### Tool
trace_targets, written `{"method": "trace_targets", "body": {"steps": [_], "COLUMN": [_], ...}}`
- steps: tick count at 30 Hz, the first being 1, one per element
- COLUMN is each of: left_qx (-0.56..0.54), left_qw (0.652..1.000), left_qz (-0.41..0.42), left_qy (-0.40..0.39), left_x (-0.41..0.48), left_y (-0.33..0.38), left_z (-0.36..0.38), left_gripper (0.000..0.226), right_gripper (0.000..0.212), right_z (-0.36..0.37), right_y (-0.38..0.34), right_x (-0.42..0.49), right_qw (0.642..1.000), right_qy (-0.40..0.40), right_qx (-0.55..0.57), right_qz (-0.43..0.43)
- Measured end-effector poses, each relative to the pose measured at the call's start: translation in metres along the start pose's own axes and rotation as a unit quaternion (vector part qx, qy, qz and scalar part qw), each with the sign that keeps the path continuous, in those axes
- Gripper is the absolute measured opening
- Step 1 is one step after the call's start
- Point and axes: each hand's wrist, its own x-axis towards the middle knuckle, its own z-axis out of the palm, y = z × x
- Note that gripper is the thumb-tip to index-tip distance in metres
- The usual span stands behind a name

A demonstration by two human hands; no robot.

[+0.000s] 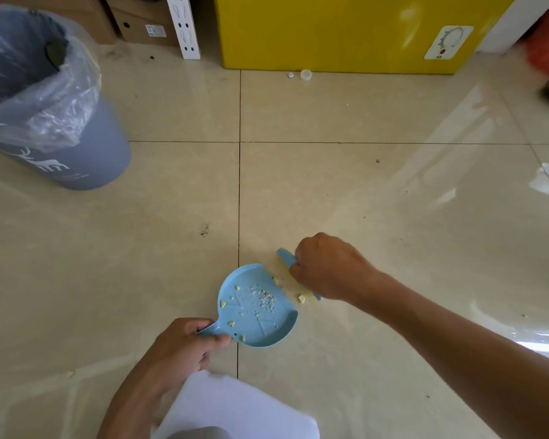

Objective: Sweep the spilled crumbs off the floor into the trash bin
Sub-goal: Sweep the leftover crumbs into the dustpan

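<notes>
Head view, near to far.

- Near edge: white fabric at bottom centre, on the person's lap or knee; cannot tell which.
- Left hand: fingers and thumb curled tight round the handle of the blue pan, low and near, just left of centre. Pan lies on the floor, open lip facing right and far.
- Crumbs: a fine pale scatter plus several yellow bits lie inside the pan. A few yellow pieces are on the tile just beside the lip, between pan and brush.
- Right hand: a closed fist gripping a blue brush from above, just right of the pan. The hand hides most of the brush; whether the bristles touch the tile cannot be told.
- Far left: grey bin, upright, with a clear liner folded over its rim, well apart from the pan.
- Far wall: yellow cabinet, two small caps on the floor at its base, a white post, boxes.
</notes>
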Motion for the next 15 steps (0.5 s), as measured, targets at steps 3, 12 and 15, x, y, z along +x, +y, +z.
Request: {"method": "trace_targets", "body": {"steps": [3,12,15], "left_qx": [0.012,-0.014,-0.010], "left_qw": [1.000,0.998,0.998], "left_qz": [-0.011,-0.033,-0.029], "left_qy": [-0.016,-0.058,-0.060], "left_x": [-0.003,0.005,0.002], "left_y": [-0.003,-0.009,-0.010], "left_z": [-0.004,-0.003,-0.006], "left_gripper": [0.027,0.024,0.028], "right_gripper": [0.019,0.035,0.030], "right_z": [0.011,-0.025,-0.028], "right_y": [-0.018,-0.001,0.018], "right_x": [-0.004,-0.011,-0.009], "right_qw": [1.000,0.995,0.998], "right_qy": [-0.004,-0.001,0.011], "right_qx": [0.001,0.096,0.048], "right_qz": [-0.020,-0.003,0.027]}}
